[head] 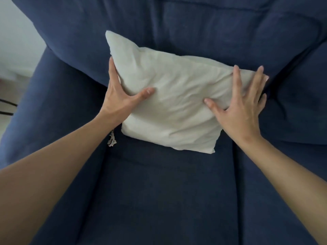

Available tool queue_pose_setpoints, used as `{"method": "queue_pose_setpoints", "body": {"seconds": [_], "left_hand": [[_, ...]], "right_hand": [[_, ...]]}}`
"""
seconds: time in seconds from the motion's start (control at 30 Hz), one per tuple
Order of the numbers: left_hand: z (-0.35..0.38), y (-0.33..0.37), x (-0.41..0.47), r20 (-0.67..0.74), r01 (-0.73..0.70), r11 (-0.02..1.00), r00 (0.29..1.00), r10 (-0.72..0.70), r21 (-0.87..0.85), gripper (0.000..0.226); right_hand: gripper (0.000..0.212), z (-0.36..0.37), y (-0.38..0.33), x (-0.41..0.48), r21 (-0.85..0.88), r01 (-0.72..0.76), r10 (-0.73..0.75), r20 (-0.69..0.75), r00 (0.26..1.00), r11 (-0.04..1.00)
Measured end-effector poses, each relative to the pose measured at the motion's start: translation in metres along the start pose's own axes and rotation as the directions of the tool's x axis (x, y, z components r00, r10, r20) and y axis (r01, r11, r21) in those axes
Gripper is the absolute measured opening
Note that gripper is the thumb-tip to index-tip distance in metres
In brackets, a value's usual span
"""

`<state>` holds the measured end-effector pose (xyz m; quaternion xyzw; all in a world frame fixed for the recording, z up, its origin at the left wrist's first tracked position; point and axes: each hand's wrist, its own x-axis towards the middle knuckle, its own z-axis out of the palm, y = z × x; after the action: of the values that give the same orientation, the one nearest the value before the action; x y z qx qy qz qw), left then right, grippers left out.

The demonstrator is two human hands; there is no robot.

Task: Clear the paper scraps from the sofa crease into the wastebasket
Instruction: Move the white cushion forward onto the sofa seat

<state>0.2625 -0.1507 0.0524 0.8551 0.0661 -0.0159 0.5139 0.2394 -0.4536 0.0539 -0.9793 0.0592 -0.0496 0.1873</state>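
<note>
A cream pillow [169, 96] leans against the back of a dark blue sofa [159, 191]. My left hand [120, 92] grips the pillow's left edge, thumb across its front. My right hand [242, 103] lies on the pillow's right side with fingers spread and wrapped over its edge. A small crumpled white paper scrap [111, 140] sits in the crease between seat cushions, just below my left wrist and beside the pillow's lower left corner. The wastebasket is out of sight.
The sofa's left armrest [35, 103] runs along the left; beyond it are a pale wall and floor [16, 55] and thin black bars [7, 106]. A seam [233, 174] divides the seat cushions on the right.
</note>
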Motion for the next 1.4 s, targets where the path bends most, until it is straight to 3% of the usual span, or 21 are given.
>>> {"method": "queue_pose_setpoints", "body": {"seconds": [0.1, 0.23, 0.37, 0.5, 0.73, 0.87, 0.97, 1.13, 1.27, 1.4], "left_hand": [[0.009, -0.001, 0.002, -0.042, 0.020, 1.000, 0.999, -0.021, -0.005, 0.130], [0.015, -0.004, 0.000, -0.069, 0.055, 0.998, 0.996, -0.055, 0.001, 0.125], [0.016, 0.002, -0.004, -0.073, 0.063, 0.998, 0.995, -0.063, 0.002, 0.121], [0.013, 0.009, -0.016, -0.097, 0.052, 0.999, 0.994, -0.052, 0.004, 0.122], [-0.004, 0.028, -0.061, -0.098, 0.097, 0.995, 0.991, -0.095, 0.019, 0.117], [-0.016, 0.025, -0.102, -0.017, 0.260, 0.961, 0.966, -0.260, 0.098, 0.113], [-0.016, 0.006, -0.146, 0.034, 0.436, 0.875, 0.891, -0.452, 0.212, 0.116], [0.003, -0.035, -0.209, 0.109, 0.607, 0.738, 0.746, -0.657, 0.296, 0.113], [0.019, -0.062, -0.234, 0.161, 0.654, 0.662, 0.656, -0.737, 0.366, 0.111], [0.029, -0.083, -0.242, 0.170, 0.667, 0.625, 0.617, -0.768, 0.404, 0.117]], "right_hand": [[0.113, 0.005, 0.004, 0.001, 0.212, -0.074, 0.077, -0.005, 0.997, 0.974], [0.116, 0.013, 0.000, -0.004, 0.554, -0.229, 0.212, 0.095, 0.973, 0.801], [0.116, 0.022, -0.002, -0.003, 0.652, -0.240, 0.186, 0.152, 0.971, 0.719], [0.109, 0.013, -0.006, -0.008, 0.654, -0.245, 0.182, 0.163, 0.970, 0.716], [0.102, -0.023, -0.024, -0.039, 0.564, -0.257, 0.199, 0.164, 0.966, 0.785], [0.101, -0.034, -0.024, -0.074, 0.451, -0.325, 0.212, 0.284, 0.935, 0.831], [0.103, -0.029, -0.018, -0.114, 0.310, -0.438, 0.285, 0.432, 0.856, 0.844], [0.106, -0.002, 0.004, -0.175, 0.075, -0.568, 0.413, 0.608, 0.677, 0.820], [0.110, 0.019, 0.019, -0.202, -0.075, -0.607, 0.488, 0.675, 0.553, 0.791], [0.115, 0.038, 0.033, -0.212, -0.129, -0.615, 0.521, 0.680, 0.516, 0.778]]}}
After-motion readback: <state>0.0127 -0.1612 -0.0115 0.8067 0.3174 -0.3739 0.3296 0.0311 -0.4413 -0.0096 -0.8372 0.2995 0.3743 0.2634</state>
